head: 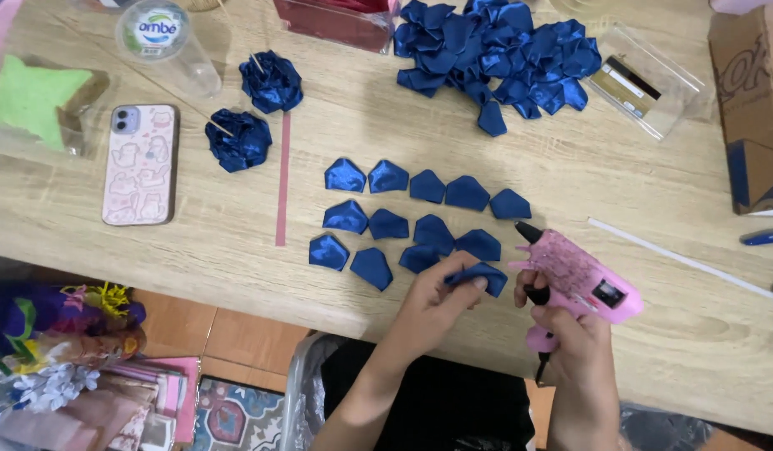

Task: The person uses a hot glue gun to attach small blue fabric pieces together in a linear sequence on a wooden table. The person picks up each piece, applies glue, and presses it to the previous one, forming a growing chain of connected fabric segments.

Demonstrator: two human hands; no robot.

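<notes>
My left hand (432, 302) pinches a folded blue satin petal (480, 276) at the near edge of the wooden table (194, 250). My right hand (570, 334) grips a pink glue gun (574, 276), its black nozzle pointing up-left, just right of that petal. Several more folded blue petals (416, 213) lie in rows on the table just beyond my left hand. A big heap of blue petals (495, 54) sits at the far middle. Two finished blue satin roses on sticks (253, 108) lie at the far left.
A phone in a pink case (140, 163) lies left, beside a clear plastic cup (165, 42) and a green sponge in a bag (31, 100). A pink strip (281, 179), a white stick (679, 259), a clear box (645, 79) and a cardboard box (750, 108) are also on the table.
</notes>
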